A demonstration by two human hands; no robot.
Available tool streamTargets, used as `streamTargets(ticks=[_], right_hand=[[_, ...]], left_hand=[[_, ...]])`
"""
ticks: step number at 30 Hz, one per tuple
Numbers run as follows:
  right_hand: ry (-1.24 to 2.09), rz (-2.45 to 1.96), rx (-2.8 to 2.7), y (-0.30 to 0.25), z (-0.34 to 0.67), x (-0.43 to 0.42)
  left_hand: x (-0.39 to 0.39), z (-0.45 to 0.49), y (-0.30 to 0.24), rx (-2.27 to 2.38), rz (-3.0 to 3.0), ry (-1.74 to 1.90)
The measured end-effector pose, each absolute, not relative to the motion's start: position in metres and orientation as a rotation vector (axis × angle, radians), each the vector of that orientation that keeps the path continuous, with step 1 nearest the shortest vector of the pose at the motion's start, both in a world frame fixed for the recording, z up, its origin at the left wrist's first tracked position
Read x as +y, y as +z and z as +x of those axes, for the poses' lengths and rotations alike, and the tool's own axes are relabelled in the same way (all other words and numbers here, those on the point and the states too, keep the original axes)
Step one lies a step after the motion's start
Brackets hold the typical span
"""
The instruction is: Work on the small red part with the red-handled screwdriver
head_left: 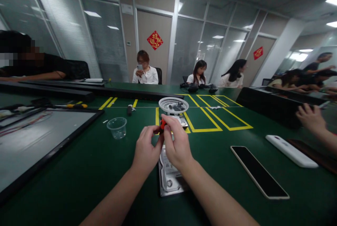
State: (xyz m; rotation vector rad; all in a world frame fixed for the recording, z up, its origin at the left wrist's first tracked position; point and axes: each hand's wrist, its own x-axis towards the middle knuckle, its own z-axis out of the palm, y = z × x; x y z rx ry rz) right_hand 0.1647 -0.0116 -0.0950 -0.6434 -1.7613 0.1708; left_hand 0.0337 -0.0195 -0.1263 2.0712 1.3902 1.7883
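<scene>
In the middle of the head view, both of my hands meet over a small orange-and-black object (163, 124), perhaps a screwdriver handle; the fingers cover most of it. My left hand (147, 148) pinches it from the left. From the right, my right hand (179, 143) has its fingers curled round its top and side. Beneath my hands, a silver hard drive (170, 184) lies on the green table, partly hidden by my right forearm. Just beyond my fingers sits a second hard drive (182, 121), below a white round basket (164, 107) with dark small parts in it.
A clear plastic cup (116, 129) stands left of my hands, near a large panel (52, 131) with a black frame. To the right lie a dark-screened phone (259, 171) and a white device (291, 150). A co-worker's hand (312, 117) touches a long black box (265, 108).
</scene>
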Motion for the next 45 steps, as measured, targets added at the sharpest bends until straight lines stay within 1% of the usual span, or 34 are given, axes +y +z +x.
streamTargets(ticks=[19, 23, 28, 32, 38, 45], right_hand=[[0.151, -0.645, -1.758, -0.0976, 0.1687, -0.0045], [0.167, -0.63, -1.777, -0.0962, 0.1694, -0.0049], [0.15, -0.676, -1.767, -0.095, 0.1693, -0.0055], [0.163, -0.669, -1.776, -0.0939, 0.1688, -0.0072], [0.134, -0.679, -1.767, -0.0949, 0.1694, -0.0072], [0.165, -0.634, -1.789, -0.0948, 0.1693, -0.0071]], left_hand=[[-0.0154, 0.0319, -0.1286, 1.354, 2.068, 1.838], [-0.0146, 0.0316, -0.1294, 1.32, 2.083, 1.806], [-0.0155, 0.0319, -0.1284, 1.384, 2.009, 1.789], [-0.0171, 0.0322, -0.1272, 1.32, 2.036, 1.758], [-0.0176, 0.0332, -0.1278, 1.361, 1.973, 1.832], [-0.0196, 0.0344, -0.1255, 1.302, 2.005, 1.782]])
